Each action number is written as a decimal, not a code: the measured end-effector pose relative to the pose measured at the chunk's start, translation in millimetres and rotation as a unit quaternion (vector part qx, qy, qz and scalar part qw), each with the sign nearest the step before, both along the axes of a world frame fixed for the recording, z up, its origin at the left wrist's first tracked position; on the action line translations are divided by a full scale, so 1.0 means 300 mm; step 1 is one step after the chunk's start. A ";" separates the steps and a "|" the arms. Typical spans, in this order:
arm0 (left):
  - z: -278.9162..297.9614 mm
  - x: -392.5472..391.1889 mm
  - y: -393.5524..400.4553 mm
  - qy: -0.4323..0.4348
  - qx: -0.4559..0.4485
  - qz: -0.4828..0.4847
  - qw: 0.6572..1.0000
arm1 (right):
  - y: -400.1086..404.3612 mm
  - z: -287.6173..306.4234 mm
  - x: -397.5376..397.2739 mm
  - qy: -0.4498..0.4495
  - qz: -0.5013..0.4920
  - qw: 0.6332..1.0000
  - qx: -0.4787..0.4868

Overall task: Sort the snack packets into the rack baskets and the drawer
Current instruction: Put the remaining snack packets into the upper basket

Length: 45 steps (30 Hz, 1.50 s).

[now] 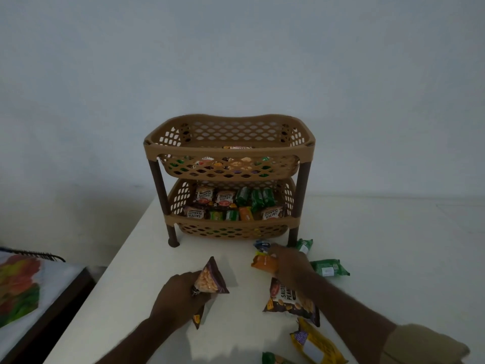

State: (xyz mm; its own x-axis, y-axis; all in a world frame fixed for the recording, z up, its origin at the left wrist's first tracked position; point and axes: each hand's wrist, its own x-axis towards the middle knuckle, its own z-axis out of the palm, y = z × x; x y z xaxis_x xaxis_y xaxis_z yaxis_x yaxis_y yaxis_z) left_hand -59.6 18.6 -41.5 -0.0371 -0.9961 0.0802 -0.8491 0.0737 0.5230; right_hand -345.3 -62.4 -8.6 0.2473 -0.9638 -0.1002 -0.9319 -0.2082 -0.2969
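Observation:
A brown two-tier rack [228, 143] stands at the back of the white table [126, 271]. Its upper basket [228, 168] and lower basket [231, 227] both hold several snack packets. My left hand [175, 298] grips a purple packet [211, 278] of peanuts, with a second packet [197, 317] showing under the fingers. My right hand [291, 264] rests on an orange packet [263, 262], fingers curled over it, near a blue packet [261, 245]. A salted peanuts packet [290, 302] lies under my right forearm.
Loose packets lie to the right: two green ones [304, 245] [330, 267], a yellow one [316, 342] and a green one at the bottom edge [273, 359]. A bed with a coloured sheet [21, 285] stands left of the table. No drawer is in view.

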 end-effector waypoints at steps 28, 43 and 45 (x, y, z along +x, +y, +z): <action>0.935 -0.002 -0.470 0.080 -0.360 0.123 0.921 | -0.279 0.868 0.034 -0.411 0.010 0.877 -0.248; 0.957 0.111 -0.941 0.080 -0.082 0.173 0.978 | -0.588 0.814 0.117 0.034 -0.100 0.989 -0.099; 0.948 0.119 -0.989 0.055 -0.073 0.183 0.979 | -0.605 0.813 0.123 0.053 -0.111 0.989 -0.077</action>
